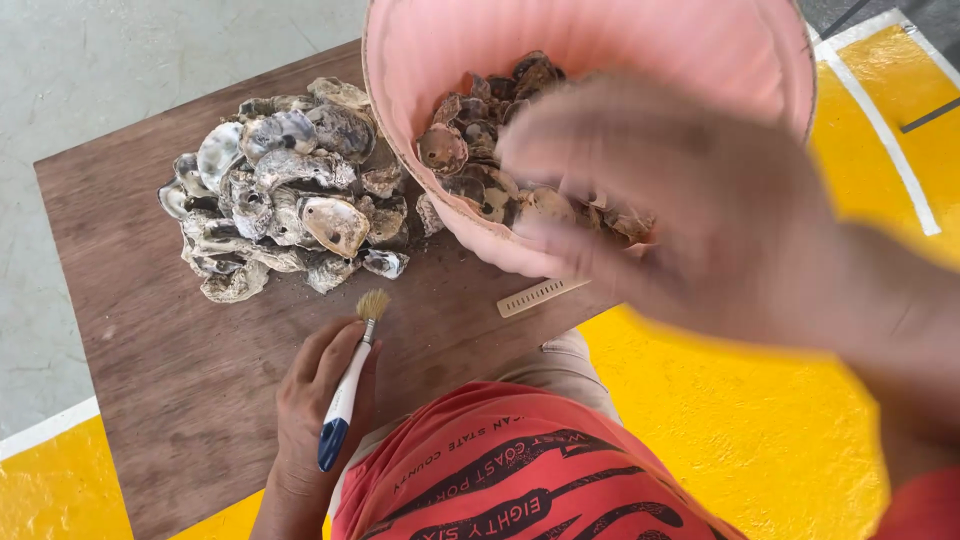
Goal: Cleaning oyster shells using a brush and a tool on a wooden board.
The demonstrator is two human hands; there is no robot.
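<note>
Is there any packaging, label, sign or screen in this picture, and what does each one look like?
No packages, signs or screens.
Shirt print: black lettering and long shapes on the person's red shirt, bottom centre.
Small strip: pale, narrow, with dark tick marks like a ruler, lying on the brown board just below the pink bucket.

Shell-cleaning work spot: oyster shells (pixel 285 185), painted concrete floor (pixel 780 400)

I see a pale pink ribbed plastic bucket (pixel 600 50) holding brown-and-grey mottled shells (pixel 480 160). Silvery white and grey oyster shells (pixel 285 190) lie on a dark brown wooden board (pixel 180 380). My brush (pixel 348 390) is white-handled, blue-ended, tan-bristled. The floor (pixel 760 420) is yellow with white lines.
</note>
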